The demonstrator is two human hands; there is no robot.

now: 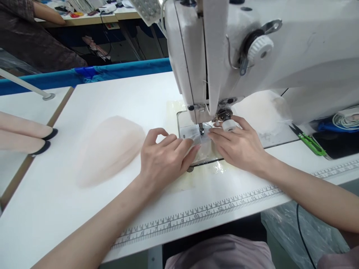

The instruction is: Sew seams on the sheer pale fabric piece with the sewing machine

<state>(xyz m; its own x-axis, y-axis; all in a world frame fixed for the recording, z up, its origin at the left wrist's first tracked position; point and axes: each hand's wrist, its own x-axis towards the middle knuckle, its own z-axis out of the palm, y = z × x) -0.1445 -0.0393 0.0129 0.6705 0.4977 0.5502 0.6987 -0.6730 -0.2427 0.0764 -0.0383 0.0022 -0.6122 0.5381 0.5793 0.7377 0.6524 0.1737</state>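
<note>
A white sewing machine (pixel 193 59) stands over the table, its presser foot (pixel 201 129) down near the metal plate. Sheer, almost clear fabric (pixel 200 144) lies under and in front of the foot; its edges are hard to make out. My left hand (pixel 168 153) is curled left of the foot, thumb and forefinger pinched together at the fabric. To the right of the foot, my right hand (pixel 238 144) has its fingers pressed together, fingertips on the fabric close to the needle. A sheer pale-pink piece (pixel 114 149) lies flat on the left.
Green thread snips (pixel 311 144) lie at the right beside a dark tray (pixel 339 144). A whitish fabric piece (pixel 263 112) rests behind my right hand. A printed ruler (pixel 196 215) runs along the front edge. Another person's arm (pixel 50 15) shows at the far left.
</note>
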